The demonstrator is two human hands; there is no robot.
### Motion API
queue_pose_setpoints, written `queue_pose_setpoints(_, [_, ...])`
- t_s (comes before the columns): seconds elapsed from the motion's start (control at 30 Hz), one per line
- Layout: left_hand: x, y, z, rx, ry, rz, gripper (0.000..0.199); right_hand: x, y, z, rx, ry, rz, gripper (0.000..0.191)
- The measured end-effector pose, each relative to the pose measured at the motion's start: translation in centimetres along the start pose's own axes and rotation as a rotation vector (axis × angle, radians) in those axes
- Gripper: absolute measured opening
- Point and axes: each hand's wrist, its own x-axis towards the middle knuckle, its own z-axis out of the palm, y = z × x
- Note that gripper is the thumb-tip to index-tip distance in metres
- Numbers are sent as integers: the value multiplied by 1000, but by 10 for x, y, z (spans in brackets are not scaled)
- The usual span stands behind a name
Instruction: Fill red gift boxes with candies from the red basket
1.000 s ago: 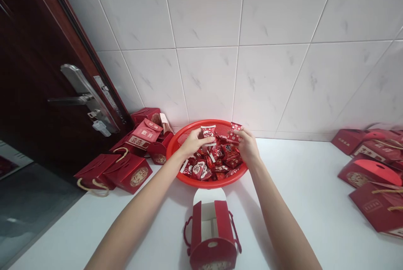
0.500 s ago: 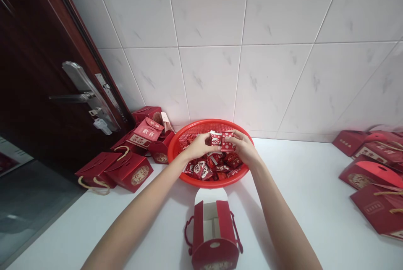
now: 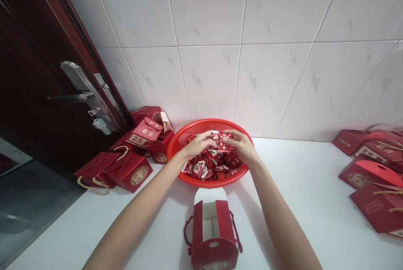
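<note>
Over a red plastic basket (image 3: 172,156), my two hands meet with wrapped candies between them. My left hand (image 3: 199,145) pinches a red-and-white wrapped candy (image 3: 215,139). Beside it, my right hand (image 3: 243,146) grips a red wrapped candy with white dots (image 3: 225,143). The two candies are side by side, their edges touching or nearly so. Below them, many red candy packets (image 3: 206,171) lie in the basket. In front of the basket stands a dark red gift box (image 3: 215,253), its top open, a white flap toward the basket and cord handles at both sides.
Several red gift boxes (image 3: 127,173) with rope handles are piled at the left by the dark door (image 3: 34,51). More red boxes (image 3: 371,207) stand at the right edge of the white table (image 3: 302,186). A tiled wall (image 3: 210,81) rises behind the basket.
My left fingers have shifted slightly over the red-and-white candy, and the candies have tilted a little. Both hands stay over the basket; the box has not moved.
</note>
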Motion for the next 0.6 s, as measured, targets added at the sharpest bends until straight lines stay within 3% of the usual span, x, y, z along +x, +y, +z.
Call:
queue_pose_setpoints(0.2, [6, -4, -3, -73, 202, -117, 42, 1, 1, 0, 64, 60, -42, 47])
queue_pose_setpoints(0.4, [3, -2, -4, -2, 191, -27, 45, 3, -4, 0, 223, 137, -72, 36])
queue_pose_setpoints(0.6, [3, -2, -6, 43, 204, 77, 46, 4, -2, -1, 253, 73, -46, 35])
